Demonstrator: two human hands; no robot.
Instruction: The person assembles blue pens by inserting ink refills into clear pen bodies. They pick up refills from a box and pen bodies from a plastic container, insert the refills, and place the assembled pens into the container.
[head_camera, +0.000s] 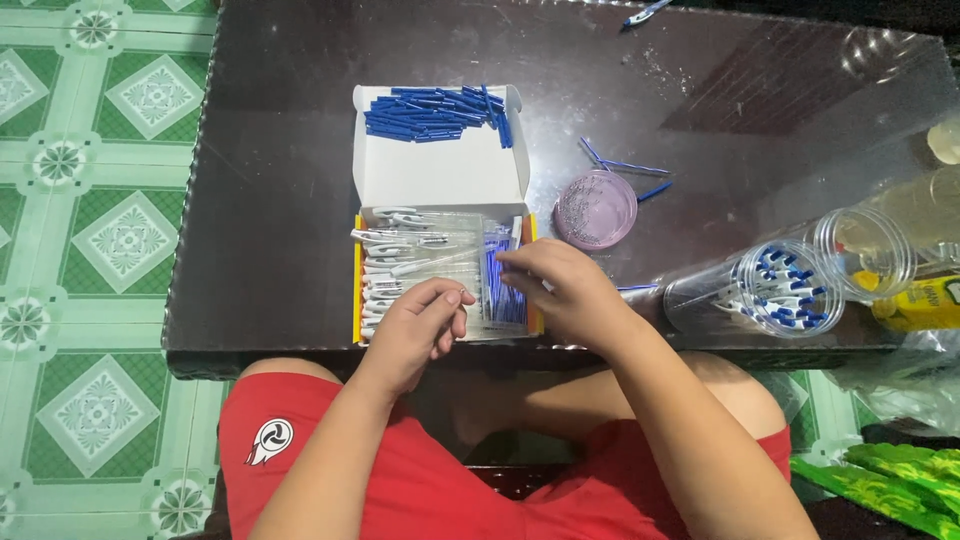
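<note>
Left hand (418, 325) has its fingers curled together, pinching something too small to tell. Right hand (560, 290) fingers are closed on thin blue pen refills (503, 285) in the yellow-edged cardboard box (358, 290). Beyond, on the glossy dark desk (270, 200), blue plastic caps (435, 112) heap on the white lid.

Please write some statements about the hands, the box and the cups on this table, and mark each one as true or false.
1. The right hand reaches into the blue pen parts in the open box. True.
2. The left hand rests on the floor. False: it is over the box.
3. The box lid holds blue caps. True.
4. The clear cup of pens stands upright. False: it lies on its side.
5. The small pink dish sits inside the box. False: it is beside the box.
</note>
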